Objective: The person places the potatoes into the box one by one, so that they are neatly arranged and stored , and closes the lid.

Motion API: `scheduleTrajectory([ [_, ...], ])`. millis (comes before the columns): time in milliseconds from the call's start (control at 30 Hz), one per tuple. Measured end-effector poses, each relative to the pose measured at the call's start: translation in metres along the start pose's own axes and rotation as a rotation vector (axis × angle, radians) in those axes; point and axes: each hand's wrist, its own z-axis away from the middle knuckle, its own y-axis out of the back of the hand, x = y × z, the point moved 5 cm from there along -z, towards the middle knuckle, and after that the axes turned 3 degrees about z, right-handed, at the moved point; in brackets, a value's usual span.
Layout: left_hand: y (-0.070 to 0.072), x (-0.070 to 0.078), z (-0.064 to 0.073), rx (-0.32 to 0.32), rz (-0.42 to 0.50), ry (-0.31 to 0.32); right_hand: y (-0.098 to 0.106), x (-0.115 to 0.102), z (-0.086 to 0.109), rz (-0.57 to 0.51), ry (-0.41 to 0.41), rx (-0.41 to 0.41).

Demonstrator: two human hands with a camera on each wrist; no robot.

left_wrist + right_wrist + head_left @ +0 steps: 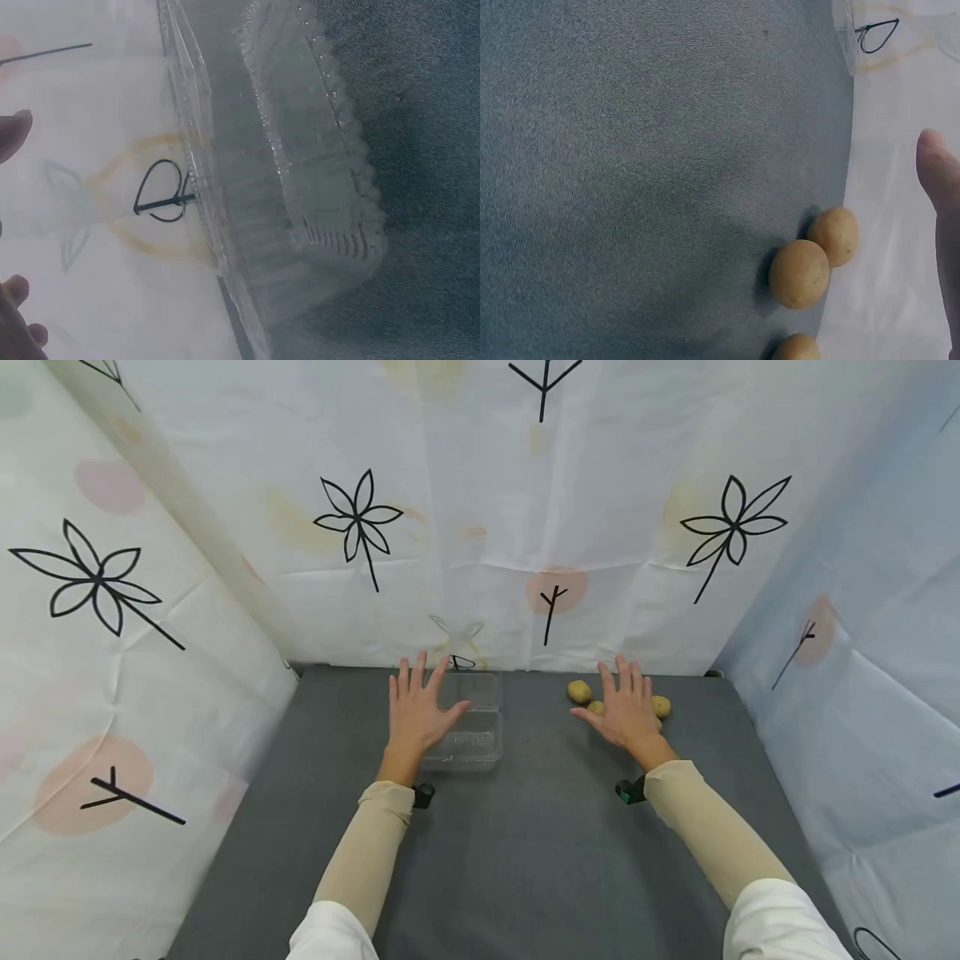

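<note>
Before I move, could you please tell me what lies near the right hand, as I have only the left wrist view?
Observer: Several rounded, yellow-brown potatoes lie near the right hand.
Operator: Does that hand grip any of them?
Observer: No grip shows in the head view; the hand is spread wide.
Operator: Thank you. On which side of the transparent, rectangular plastic container are they?
Observer: To its right in the head view, apart from it.

I see left hand (420,714) over the far part of the table (540,827), left of its middle, fingers (437,673) spread | right hand (627,714) over it too, right of middle, spread likewise | left arm (366,852) and right arm (716,831) stretched forward from the table's near side
</note>
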Motion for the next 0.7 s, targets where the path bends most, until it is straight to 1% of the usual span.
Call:
scheduleTrajectory([
  [133, 0.001, -0.008, 0.004, 0.0, 0.018, 0.009, 0.0, 0.0, 0.0, -0.016, 0.003, 0.019],
  [267, 0.002, -0.016, 0.008, -0.003, 0.054, 0.019, -0.003, 0.002, 0.0, -0.052, -0.021, 0.028],
  [433, 0.001, -0.029, 0.014, -0.007, 0.091, 0.041, -0.013, 0.01, -0.002, -0.144, -0.063, 0.037],
  [633, -0.004, -0.046, 0.023, -0.029, 0.12, 0.049, -0.023, 0.015, -0.001, -0.252, -0.08, 0.086],
  [700, -0.007, -0.052, 0.026, -0.038, 0.152, 0.061, -0.028, 0.015, -0.001, -0.301, -0.085, 0.102],
])
